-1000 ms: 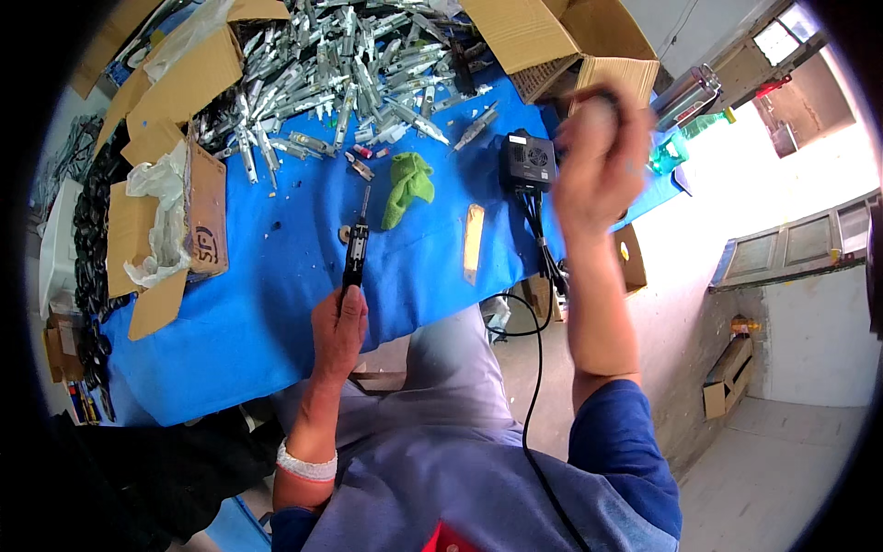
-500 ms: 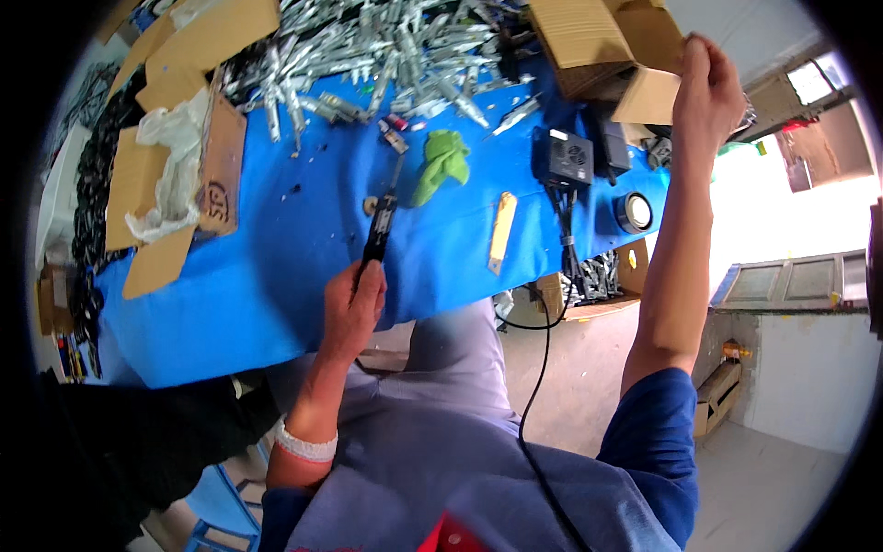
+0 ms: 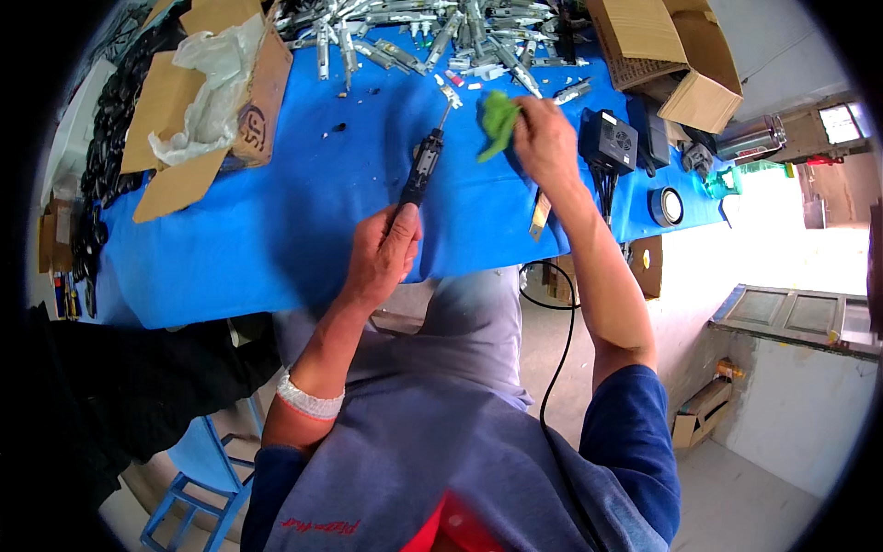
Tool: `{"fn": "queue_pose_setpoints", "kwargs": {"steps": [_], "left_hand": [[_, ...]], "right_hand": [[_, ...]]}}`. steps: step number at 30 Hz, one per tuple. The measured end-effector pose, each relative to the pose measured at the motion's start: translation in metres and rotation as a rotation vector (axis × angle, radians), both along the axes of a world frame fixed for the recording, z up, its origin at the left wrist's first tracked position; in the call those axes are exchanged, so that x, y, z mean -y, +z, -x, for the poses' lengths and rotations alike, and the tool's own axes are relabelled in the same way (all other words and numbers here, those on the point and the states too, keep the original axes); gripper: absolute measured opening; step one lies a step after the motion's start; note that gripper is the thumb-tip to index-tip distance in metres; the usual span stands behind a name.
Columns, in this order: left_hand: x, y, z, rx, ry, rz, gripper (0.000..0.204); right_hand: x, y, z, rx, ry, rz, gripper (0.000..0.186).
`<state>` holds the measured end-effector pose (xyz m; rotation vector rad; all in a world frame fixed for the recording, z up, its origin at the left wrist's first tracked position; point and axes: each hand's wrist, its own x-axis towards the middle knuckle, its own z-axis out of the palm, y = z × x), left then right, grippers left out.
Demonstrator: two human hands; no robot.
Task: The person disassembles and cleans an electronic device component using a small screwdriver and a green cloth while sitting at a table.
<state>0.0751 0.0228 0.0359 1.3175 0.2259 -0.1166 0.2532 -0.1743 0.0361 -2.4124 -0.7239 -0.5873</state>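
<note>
My left hand [image 3: 383,253] is closed round the lower end of a black pen-like tool [image 3: 423,167], held tilted above the blue cloth. A thin metal shaft runs from its far end towards a small pale piece [image 3: 449,94]; whether they touch I cannot tell. Over on the right, my right hand [image 3: 546,143] has its fingers closed on the edge of a crumpled green cloth [image 3: 498,123]. The fingertips are partly hidden. Beyond both hands lies a heap of grey, long, slim device parts [image 3: 441,37].
A blue cloth [image 3: 303,221] covers the table. Open cardboard boxes stand at left [image 3: 258,120] and far right [image 3: 644,41]. Near my right forearm are a wooden-looking strip [image 3: 540,217], a black fan box [image 3: 608,142] with cables and a round tin [image 3: 666,206]. A black cord [image 3: 557,382] hangs by my lap.
My right hand has come down from the box at the far right and taken hold of the green cloth. My left hand still holds the black tool. The whole view has shifted.
</note>
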Motion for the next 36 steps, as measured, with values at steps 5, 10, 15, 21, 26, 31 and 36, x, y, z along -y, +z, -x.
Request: {"fn": "queue_pose_setpoints", "kwargs": {"steps": [5, 10, 15, 21, 26, 31, 36], "left_hand": [[-0.006, -0.005, 0.005, 0.005, -0.002, 0.058, 0.037], [-0.005, -0.008, 0.005, 0.039, -0.030, -0.027, 0.037], [0.001, -0.028, -0.001, 0.361, 0.066, -0.383, 0.033], [0.002, -0.020, 0.003, 0.270, 0.019, -0.367, 0.032], [0.000, -0.013, -0.002, 0.229, 0.034, -0.421, 0.034], [-0.002, -0.014, 0.000, 0.106, -0.042, -0.124, 0.036], [-0.006, -0.009, 0.007, 0.119, 0.000, -0.123, 0.038]], "right_hand": [[-0.007, 0.042, 0.049, -0.232, -0.126, -0.384, 0.018], [-0.026, 0.023, 0.103, -0.306, -0.003, -0.691, 0.030], [-0.064, 0.007, 0.136, -0.388, 0.143, -0.757, 0.027], [-0.083, 0.000, 0.131, -0.404, 0.050, -0.764, 0.019], [-0.092, 0.004, 0.111, -0.471, 0.104, -0.932, 0.014], [-0.077, 0.003, 0.069, -0.536, 0.039, -1.265, 0.013], [-0.055, 0.012, 0.082, -0.629, 0.067, -1.294, 0.019]]}}
